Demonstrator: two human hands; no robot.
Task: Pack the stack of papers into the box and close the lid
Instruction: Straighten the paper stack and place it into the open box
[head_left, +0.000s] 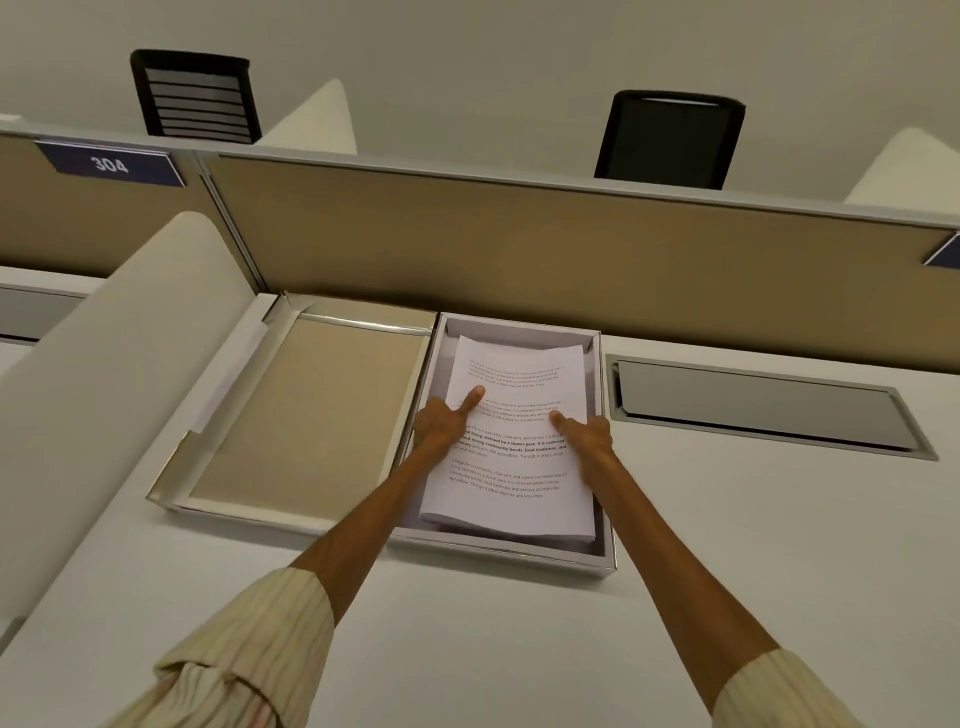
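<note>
A stack of printed white papers lies in the open box, a shallow tray with pale silver walls, on the desk. Its far end sits slightly raised against the box's back wall. My left hand grips the stack's left edge, thumb on top and fingers hidden under the sheets. My right hand holds the right edge the same way, thumb resting on the print. The box's lid lies upturned just left of the box, showing a tan inner panel.
A tan cubicle partition runs right behind the box. A cream divider panel rises on the left. A grey cable hatch is set into the desk to the right. Two black chairs stand beyond the partition.
</note>
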